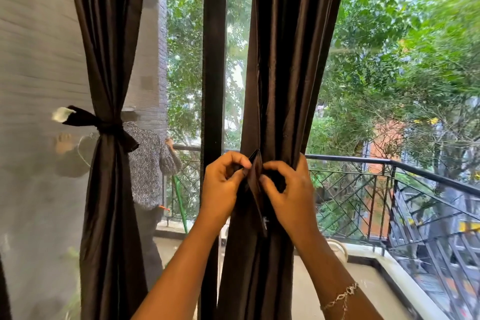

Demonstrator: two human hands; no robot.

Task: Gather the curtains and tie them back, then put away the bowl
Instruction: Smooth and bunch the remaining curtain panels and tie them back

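Two dark brown curtains hang before a glass door. The left curtain (109, 60) is bunched and bound at its waist by a knotted dark tieback (104, 125) with a white-tipped end. The right curtain (285, 60) is gathered in front of me. My left hand (220, 184) pinches one end of a dark tieback strip (255, 179) against it. My right hand (288, 189) curls round the gathered fabric and the strip's other part. The strip's loose tail hangs down between my wrists. No bowl is in view.
A dark door frame post (214, 60) stands between the curtains. Beyond the glass lie a balcony floor (337, 280), a black metal railing (389, 189) and trees. A person in a patterned shirt (148, 169) stands on the balcony at left. A grey wall (39, 60) fills the left.
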